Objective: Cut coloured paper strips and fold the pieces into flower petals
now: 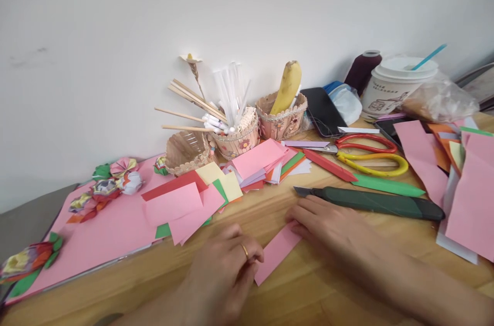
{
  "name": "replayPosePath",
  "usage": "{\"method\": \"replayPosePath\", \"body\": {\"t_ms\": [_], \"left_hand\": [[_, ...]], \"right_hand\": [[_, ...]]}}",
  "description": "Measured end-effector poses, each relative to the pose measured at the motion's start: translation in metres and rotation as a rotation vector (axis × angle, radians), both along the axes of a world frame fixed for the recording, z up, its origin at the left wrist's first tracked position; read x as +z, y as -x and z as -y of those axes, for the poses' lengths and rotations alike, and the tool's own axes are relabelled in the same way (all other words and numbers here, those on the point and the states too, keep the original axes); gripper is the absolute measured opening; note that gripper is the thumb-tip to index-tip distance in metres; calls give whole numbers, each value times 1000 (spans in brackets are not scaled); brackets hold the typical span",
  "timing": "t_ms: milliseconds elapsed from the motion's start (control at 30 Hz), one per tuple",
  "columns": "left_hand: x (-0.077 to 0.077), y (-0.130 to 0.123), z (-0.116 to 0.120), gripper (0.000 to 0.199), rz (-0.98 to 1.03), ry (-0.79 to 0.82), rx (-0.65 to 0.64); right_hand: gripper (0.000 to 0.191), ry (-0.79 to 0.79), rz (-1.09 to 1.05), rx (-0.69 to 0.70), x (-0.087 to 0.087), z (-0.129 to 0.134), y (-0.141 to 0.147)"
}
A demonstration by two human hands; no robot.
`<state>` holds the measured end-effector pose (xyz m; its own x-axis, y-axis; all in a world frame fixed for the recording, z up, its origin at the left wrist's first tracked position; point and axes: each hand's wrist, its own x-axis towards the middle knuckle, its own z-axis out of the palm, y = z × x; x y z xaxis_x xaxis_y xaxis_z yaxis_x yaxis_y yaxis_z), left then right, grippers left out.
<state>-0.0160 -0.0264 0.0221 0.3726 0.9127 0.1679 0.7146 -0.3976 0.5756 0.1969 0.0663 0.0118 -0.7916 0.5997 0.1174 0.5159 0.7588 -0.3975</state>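
A small pink paper strip [278, 254] lies slantwise on the wooden table between my hands. My left hand [227, 269], a gold ring on one finger, is curled with thumb and fingers closed at the strip's near left edge. The fingers of my right hand [328, 225] are bent together over its far right end, pressing it to the table. Just beyond the right hand lies a dark green utility knife [378, 202], blade out to the left. Nearby are a folded green paper piece [389, 185] and a folded red one [330, 165].
Scissors [370, 159] with red and yellow handles lie behind the knife. Loose coloured paper [173, 205] sits left of centre, more pink sheets [473, 192] at right. Paper flowers rest on a pink board [119, 233]. Small baskets [237, 143] and a white cup [397, 87] stand by the wall.
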Motion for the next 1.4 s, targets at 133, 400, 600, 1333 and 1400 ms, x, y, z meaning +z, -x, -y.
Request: {"method": "replayPosePath", "body": {"t_ms": [133, 400, 600, 1333, 1400], "left_hand": [[-5, 1, 0, 20, -101, -150, -119], [-9, 4, -2, 37, -431, -168, -269], [3, 6, -6, 55, -649, -109, -335], [6, 28, -27, 58, -443, 67, -395], [7, 28, -27, 57, -452, 63, -398]], "right_hand": [[31, -168, -20, 73, -9, 0, -2], [38, -343, -28, 150, 2, -2, -2], [25, -447, 14, 164, 9, 2, 4], [37, -575, -61, 179, -9, 54, -8], [38, -561, -63, 180, -8, 54, -5]]}}
